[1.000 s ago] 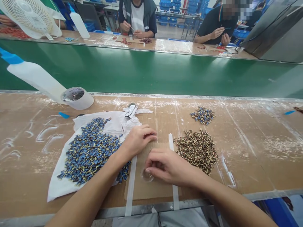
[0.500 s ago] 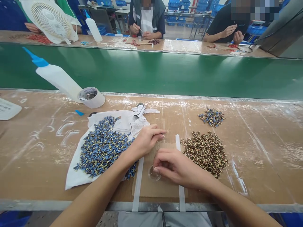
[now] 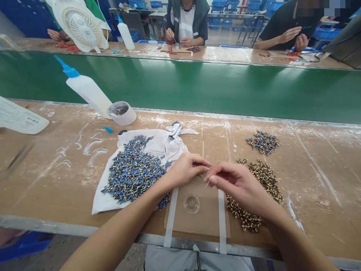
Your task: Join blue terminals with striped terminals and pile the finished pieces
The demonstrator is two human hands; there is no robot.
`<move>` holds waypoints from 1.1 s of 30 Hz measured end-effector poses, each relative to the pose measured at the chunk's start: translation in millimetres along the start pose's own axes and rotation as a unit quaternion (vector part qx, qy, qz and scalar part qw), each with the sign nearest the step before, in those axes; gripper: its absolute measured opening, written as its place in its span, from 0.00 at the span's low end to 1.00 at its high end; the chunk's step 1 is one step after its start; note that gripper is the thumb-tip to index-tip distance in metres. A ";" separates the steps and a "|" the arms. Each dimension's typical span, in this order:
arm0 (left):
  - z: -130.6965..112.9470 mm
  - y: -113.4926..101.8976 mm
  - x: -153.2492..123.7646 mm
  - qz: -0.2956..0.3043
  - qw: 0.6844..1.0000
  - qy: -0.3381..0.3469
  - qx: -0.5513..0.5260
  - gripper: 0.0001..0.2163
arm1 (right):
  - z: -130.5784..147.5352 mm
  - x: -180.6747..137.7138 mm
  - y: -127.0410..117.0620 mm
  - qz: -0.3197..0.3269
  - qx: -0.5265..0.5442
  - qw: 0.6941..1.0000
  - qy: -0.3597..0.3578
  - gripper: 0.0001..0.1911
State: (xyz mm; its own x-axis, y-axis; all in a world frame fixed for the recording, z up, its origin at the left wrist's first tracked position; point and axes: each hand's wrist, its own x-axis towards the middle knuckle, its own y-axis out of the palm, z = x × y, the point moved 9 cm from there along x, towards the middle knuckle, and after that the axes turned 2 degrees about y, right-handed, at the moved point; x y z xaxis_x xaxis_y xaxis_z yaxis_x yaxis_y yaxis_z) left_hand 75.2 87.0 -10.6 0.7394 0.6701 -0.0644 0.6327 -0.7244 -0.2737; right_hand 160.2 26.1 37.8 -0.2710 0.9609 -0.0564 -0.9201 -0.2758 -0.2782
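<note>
My left hand [image 3: 188,168] is closed in a pinch, with a tiny bluish piece just showing at its fingertips. Close against it, my right hand [image 3: 235,182] pinches a thin stick [image 3: 207,184] like a toothpick, its end pointing down. Below both hands a small clear round dish [image 3: 191,203] rests on a cardboard sheet [image 3: 197,225] taped down at its sides. Left of the hands, many small blue and yellow pieces [image 3: 135,173] lie heaped on a white cloth [image 3: 98,203]. A pile of small gold and brown ring-like parts [image 3: 265,180] lies partly behind my right forearm.
A smaller heap of blue and gold parts [image 3: 263,142] sits farther back. A tape roll [image 3: 122,114] and a blue-tipped squeeze bottle [image 3: 88,92] stand at the back left. Beyond the green strip [image 3: 180,82], several people work near a white fan [image 3: 81,26].
My right hand has lifted away from the clear dish and come up to my left fingertips, the thin stick now visible. The whole view has shifted slightly.
</note>
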 end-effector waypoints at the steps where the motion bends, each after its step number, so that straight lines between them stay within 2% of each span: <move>1: 0.7 2.3 -0.3 0.006 1.000 -0.004 -0.013 0.07 | -0.8 -0.3 -11.6 -0.040 0.010 0.999 0.000 0.08; 5: 6.5 7.0 -1.2 0.013 0.998 -0.033 -0.056 0.06 | -2.3 -5.8 -48.0 -0.207 0.003 0.978 -0.024 0.06; 8: 11.6 10.0 -1.7 0.022 0.992 -0.055 -0.110 0.06 | -4.9 -7.7 -52.9 -0.259 -0.012 0.965 -0.041 0.05; 15: 20.4 13.1 -0.2 0.029 0.984 -0.060 -0.168 0.06 | -15.4 -4.3 -41.6 -0.241 -0.068 0.968 -0.030 0.06; 33: 20.8 13.7 0.4 0.032 0.983 -0.056 -0.170 0.06 | -18.4 0.1 -38.1 -0.214 -0.122 0.969 -0.014 0.06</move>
State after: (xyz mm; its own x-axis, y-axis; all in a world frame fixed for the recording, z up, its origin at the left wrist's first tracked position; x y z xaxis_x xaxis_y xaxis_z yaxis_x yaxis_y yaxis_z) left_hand 79.4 80.8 -34.4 0.7628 0.6205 -0.1821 0.6395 -0.7656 0.0703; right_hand 200.4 37.1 30.8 0.1095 0.9841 0.1396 -0.8561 0.1648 -0.4898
